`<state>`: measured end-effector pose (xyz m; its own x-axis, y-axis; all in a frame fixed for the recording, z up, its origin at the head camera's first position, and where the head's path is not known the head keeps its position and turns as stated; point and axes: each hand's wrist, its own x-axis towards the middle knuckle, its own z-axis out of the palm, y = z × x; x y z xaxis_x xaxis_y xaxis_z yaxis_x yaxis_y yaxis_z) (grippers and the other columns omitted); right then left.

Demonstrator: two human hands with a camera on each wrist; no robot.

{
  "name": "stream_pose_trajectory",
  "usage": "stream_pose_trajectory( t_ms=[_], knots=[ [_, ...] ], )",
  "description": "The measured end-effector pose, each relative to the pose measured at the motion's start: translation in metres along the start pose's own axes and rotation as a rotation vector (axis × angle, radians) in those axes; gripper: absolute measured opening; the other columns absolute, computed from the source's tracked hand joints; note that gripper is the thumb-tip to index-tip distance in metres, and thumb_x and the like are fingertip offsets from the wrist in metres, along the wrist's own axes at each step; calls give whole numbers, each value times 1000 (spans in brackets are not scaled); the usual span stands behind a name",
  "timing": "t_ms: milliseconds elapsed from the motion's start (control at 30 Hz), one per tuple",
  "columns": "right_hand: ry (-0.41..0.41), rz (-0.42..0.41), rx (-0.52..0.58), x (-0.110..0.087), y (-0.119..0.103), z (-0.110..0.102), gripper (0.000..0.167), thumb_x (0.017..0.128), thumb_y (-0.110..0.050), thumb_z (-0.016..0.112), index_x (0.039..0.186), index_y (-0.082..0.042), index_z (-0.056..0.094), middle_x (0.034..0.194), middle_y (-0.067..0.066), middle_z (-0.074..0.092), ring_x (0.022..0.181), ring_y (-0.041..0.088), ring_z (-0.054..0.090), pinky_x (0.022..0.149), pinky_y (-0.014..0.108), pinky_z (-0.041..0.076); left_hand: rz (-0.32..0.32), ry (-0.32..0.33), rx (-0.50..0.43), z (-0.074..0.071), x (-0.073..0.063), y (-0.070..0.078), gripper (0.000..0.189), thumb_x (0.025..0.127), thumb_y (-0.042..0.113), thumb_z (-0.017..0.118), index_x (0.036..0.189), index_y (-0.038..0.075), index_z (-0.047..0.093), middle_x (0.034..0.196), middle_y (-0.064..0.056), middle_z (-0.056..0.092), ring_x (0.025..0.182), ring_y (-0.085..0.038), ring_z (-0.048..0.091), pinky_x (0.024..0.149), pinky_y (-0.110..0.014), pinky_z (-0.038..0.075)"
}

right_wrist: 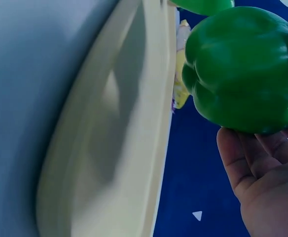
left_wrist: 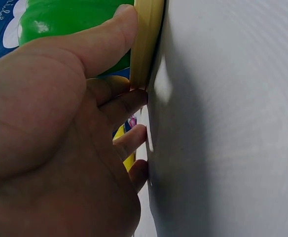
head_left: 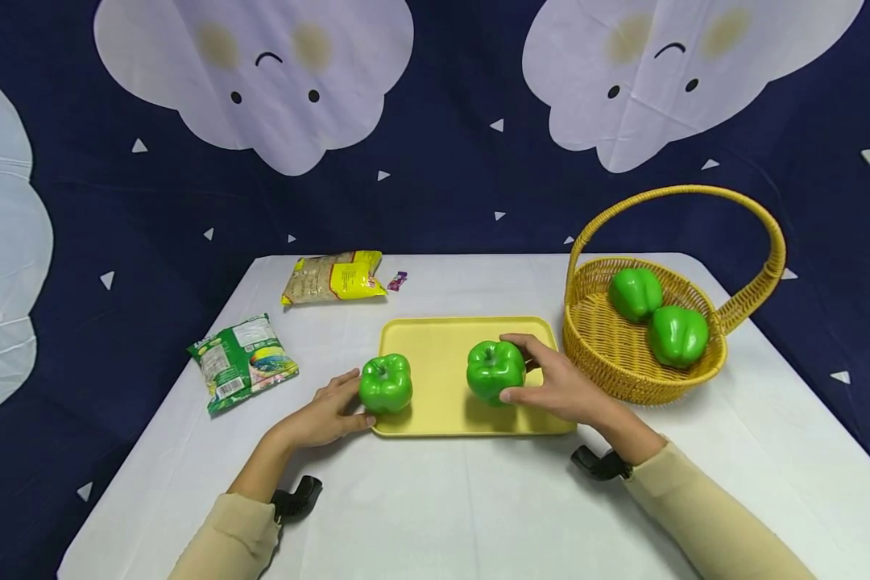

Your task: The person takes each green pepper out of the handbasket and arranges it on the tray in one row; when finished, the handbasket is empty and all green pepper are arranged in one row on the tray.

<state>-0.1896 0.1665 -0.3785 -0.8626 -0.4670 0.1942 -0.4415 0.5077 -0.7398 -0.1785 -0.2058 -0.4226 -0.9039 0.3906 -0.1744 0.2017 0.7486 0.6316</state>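
In the head view my right hand [head_left: 561, 383] grips a green bell pepper [head_left: 495, 372] by its right side, thumb in front and fingers behind. The right wrist view has this pepper [right_wrist: 245, 71] raised clear of the yellow tray [right_wrist: 119, 148]. A second green bell pepper [head_left: 386, 384] sits at the left end of the tray [head_left: 438, 338]. Next to it, my left hand [head_left: 324, 415] rests with its thumb at the tray's front left corner. In the left wrist view the thumb overlaps the pepper [left_wrist: 60, 19] and meets the tray rim [left_wrist: 146, 44]; the other fingertips reach the white tabletop.
A yellow wicker basket [head_left: 602, 379] with a tall arched handle stands at the right, holding two green bell peppers [head_left: 678, 337]. A green snack packet [head_left: 245, 362] lies at the left. Farther back are a yellow bag [head_left: 333, 278] and a small purple wrapped candy [head_left: 397, 281].
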Motion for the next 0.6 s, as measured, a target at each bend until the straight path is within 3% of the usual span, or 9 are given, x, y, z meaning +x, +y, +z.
stream_pose_trajectory(
  t_ms=[300, 600],
  knots=[
    [-48, 18, 32, 4, 1, 17, 77, 75, -29, 79, 139, -10, 40, 114, 4, 59, 103, 20, 55, 92, 44, 47, 22, 2, 0, 0, 1, -2, 73, 86, 38, 66, 147, 13, 34, 155, -19, 25, 145, -41, 13, 111, -68, 8],
    [-69, 42, 50, 9, 1, 30, 78, 76, -28, 79, 141, -16, 36, 124, 5, 56, 109, 22, 57, 94, 42, 48, 31, 4, 1, -1, 0, -2, 73, 86, 37, 66, 147, 13, 33, 155, -18, 26, 144, -41, 14, 111, -68, 10]
  ],
)
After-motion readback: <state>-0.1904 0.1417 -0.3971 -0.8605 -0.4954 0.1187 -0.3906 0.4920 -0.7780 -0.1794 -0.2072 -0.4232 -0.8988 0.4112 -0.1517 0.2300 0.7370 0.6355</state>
